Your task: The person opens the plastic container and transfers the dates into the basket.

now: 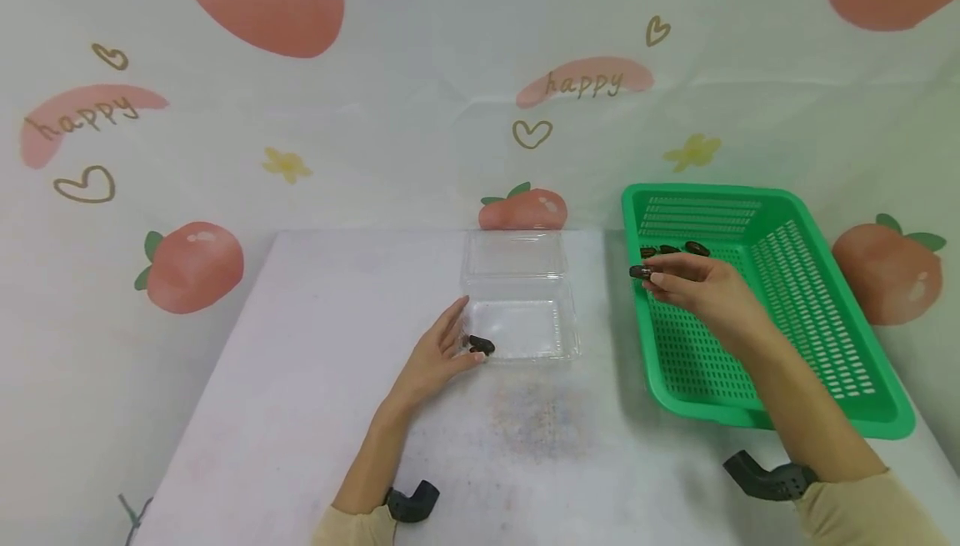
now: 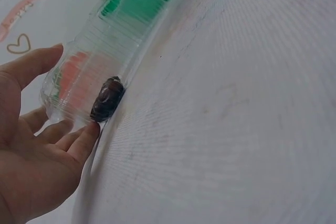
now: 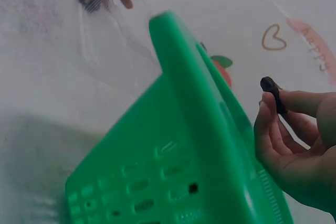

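Observation:
A dark brown, wrinkled oblong piece (image 3: pixel 274 94), resembling a dried date, is pinched between thumb and fingertips of my right hand (image 1: pixel 701 288). That hand is above the left rim of a green plastic basket (image 1: pixel 652 379). Several similar dark pieces (image 1: pixel 696 248) lie inside the basket near its far left corner. My left hand (image 1: pixel 435 358) rests against the left side of a clear hinged plastic box (image 1: pixel 566 321), fingers spread and fairly straight. In the box's near left corner sit dark pieces (image 2: pixel 107 99), close to my left fingertips; their exact number is unclear. The clear lid is folded back.
A white table (image 1: pixel 322 363) carries the box at its middle and the basket at the right. Behind it stands a pale backdrop (image 1: pixel 405 129) printed with fruit, hearts and lettering. A black wrist mount (image 1: pixel 772 479) juts from the right forearm near the basket's front.

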Motion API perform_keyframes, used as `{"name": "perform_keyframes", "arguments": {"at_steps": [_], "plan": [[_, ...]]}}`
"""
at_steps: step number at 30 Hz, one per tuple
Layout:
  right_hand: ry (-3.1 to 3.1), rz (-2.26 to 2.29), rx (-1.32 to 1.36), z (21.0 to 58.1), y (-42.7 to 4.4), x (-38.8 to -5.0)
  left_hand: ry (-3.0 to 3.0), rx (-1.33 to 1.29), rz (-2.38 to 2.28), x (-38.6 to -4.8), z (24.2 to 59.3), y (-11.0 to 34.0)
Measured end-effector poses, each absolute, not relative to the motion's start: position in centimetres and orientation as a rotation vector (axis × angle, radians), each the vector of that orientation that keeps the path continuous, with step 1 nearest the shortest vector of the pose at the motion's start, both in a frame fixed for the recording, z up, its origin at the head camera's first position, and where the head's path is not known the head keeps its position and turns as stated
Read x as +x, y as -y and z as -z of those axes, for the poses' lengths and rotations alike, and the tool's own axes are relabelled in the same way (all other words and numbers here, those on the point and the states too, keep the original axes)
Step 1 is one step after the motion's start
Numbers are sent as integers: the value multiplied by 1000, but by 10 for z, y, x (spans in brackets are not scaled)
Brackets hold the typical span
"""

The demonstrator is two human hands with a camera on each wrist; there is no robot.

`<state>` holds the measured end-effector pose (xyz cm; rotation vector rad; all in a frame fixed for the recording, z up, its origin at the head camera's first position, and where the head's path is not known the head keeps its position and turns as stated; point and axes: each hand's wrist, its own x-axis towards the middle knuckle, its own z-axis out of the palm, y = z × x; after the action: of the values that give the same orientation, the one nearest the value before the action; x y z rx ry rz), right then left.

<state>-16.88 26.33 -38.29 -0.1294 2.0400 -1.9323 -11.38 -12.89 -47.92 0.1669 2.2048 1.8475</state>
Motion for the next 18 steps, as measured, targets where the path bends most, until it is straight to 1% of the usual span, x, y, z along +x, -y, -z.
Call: {"name": "perform_keyframes", "arguments": {"at_steps": [3, 9, 18], "plan": [[-1979, 2003, -101, 388, -271, -171, -2200, 167, -1850, -114, 478, 129], [-1980, 1987, -95, 398, -285, -175, -2205, 174, -1854, -114, 480, 130], [-2276, 1599, -92, 409, -306, -177, -2201, 182, -1853, -114, 480, 130]]}}
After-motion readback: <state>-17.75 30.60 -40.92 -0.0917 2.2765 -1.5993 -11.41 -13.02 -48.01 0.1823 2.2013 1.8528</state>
